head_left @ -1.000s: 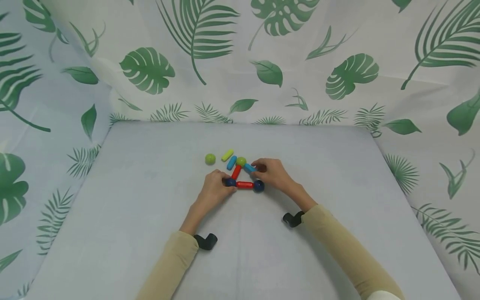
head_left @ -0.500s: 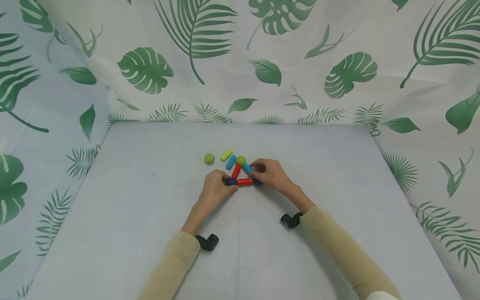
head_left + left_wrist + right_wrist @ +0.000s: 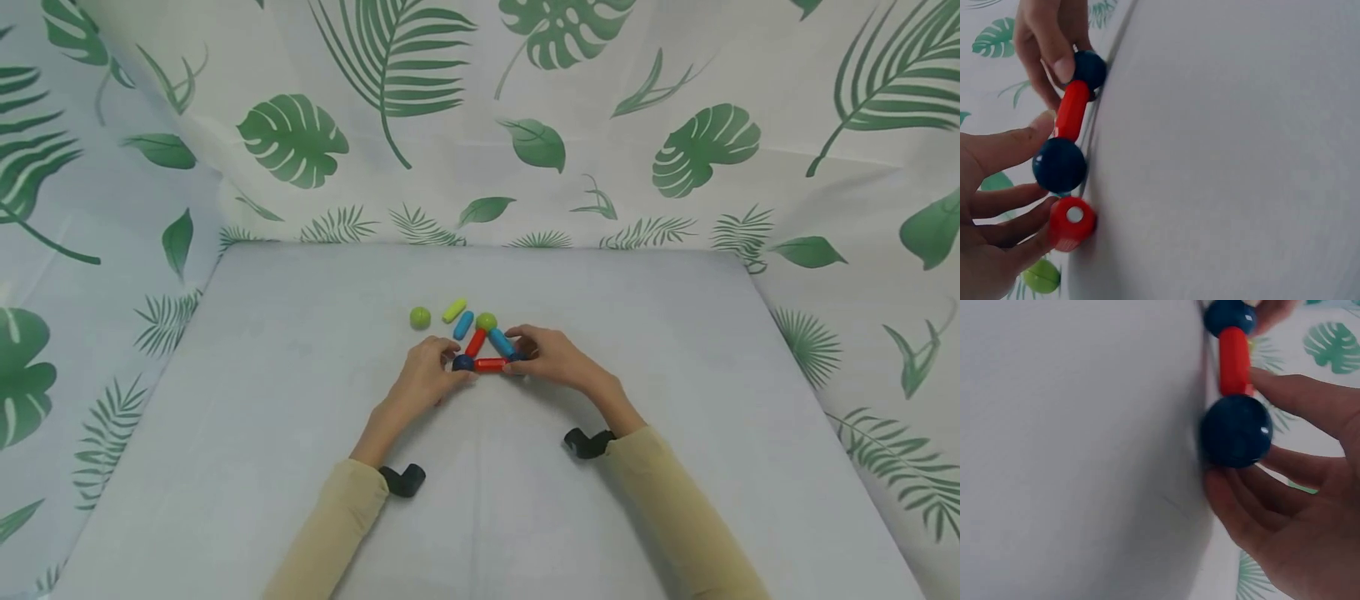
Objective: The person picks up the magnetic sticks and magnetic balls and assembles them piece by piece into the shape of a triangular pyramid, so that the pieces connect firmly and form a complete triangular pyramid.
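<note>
Magnetic rods and balls form a triangle on the table. Its far corner is a green ball (image 3: 486,322), with a red rod (image 3: 476,342) on the left side and a blue rod (image 3: 501,342) on the right. A second red rod (image 3: 491,365) along the near side joins two dark blue balls. My left hand (image 3: 423,375) holds the left dark blue ball (image 3: 1060,165) between thumb and fingers; beside it, the left red rod's end (image 3: 1074,214) shows bare. With thumb and fingers, my right hand (image 3: 558,358) grips the right dark blue ball (image 3: 1236,431), largely hidden in the head view.
Behind the left hand lie a loose green ball (image 3: 420,317), a yellow-green rod (image 3: 454,311) and a loose blue rod (image 3: 463,325). The pale table (image 3: 337,283) ends at a leaf-printed backdrop (image 3: 442,167). Black wrist mounts (image 3: 588,442) stick out inward from both sleeves.
My right hand has shifted from the blue rod to the right dark blue ball, which now sits nearer that rod's end. The left fingers have spread slightly, showing more of the left ball.
</note>
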`<state>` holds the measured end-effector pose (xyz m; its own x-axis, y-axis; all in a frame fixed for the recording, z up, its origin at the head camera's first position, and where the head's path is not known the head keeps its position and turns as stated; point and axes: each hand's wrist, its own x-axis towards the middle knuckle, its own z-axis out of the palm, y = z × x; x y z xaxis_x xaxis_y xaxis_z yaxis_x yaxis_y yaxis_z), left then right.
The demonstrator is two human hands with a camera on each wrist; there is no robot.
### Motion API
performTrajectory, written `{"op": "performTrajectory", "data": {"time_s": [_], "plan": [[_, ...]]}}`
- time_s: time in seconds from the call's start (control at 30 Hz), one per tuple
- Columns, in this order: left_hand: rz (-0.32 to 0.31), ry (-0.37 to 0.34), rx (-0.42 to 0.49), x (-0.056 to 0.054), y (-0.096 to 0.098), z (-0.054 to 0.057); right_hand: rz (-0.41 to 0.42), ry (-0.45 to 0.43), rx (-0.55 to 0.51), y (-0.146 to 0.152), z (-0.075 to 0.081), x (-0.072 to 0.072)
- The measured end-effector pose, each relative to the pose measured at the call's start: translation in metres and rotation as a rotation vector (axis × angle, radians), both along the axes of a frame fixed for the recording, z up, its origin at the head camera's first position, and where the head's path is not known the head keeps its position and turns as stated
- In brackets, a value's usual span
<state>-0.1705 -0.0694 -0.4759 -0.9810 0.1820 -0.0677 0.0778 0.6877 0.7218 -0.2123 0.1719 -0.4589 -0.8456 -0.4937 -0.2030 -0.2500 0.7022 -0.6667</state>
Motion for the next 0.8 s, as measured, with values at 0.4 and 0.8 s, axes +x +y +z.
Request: {"op": "performTrajectory", "data": {"time_s": [0.4, 0.8], "plan": [[0.039, -0.09, -0.21, 0.014, -0.013, 0.013, 0.023, -0.083, 0.033, 0.011, 0.01, 0.001], [0.047, -0.099, -0.229, 0.019, -0.018, 0.015, 0.035, -0.074, -0.04, 0.012, -0.001, 0.001]]}}
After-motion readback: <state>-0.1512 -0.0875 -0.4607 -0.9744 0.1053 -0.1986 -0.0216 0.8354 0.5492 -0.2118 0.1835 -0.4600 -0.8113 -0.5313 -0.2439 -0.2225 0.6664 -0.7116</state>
